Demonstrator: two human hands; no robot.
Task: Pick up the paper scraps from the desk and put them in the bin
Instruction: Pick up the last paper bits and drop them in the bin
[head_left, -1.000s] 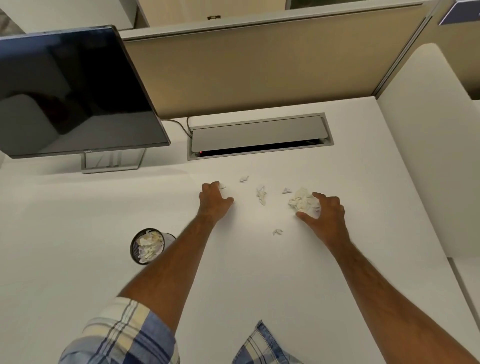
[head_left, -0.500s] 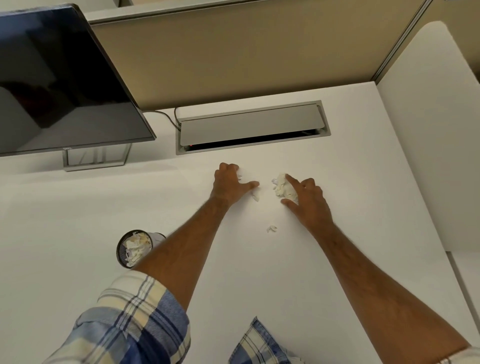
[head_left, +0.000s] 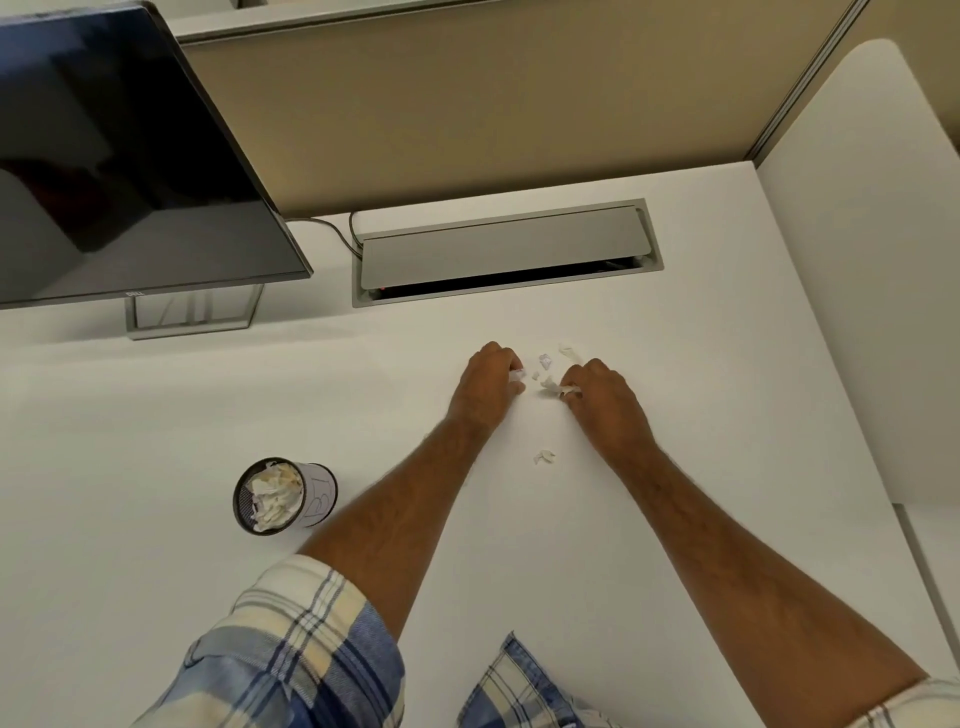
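Observation:
Small white paper scraps (head_left: 544, 360) lie on the white desk (head_left: 156, 415) between my two hands. My left hand (head_left: 485, 382) is curled, with a bit of white paper showing at its fingertips. My right hand (head_left: 602, 395) is closed around a crumpled wad of paper, part of which pokes out by the thumb. One more scrap (head_left: 543, 457) lies alone nearer to me, between my forearms. The bin (head_left: 319, 496), a small black mesh cup half full of crumpled paper, stands on the desk to the left of my left forearm.
A dark monitor (head_left: 130, 156) on a metal stand fills the back left. A grey cable hatch (head_left: 504, 249) is set into the desk just beyond my hands. A beige partition runs along the back and a white divider (head_left: 857, 312) closes the right side.
Both hands have drawn together toward the middle, sweeping the scraps inward. My right hand has closed around the large crumpled wad, and my left hand has curled over small scraps.

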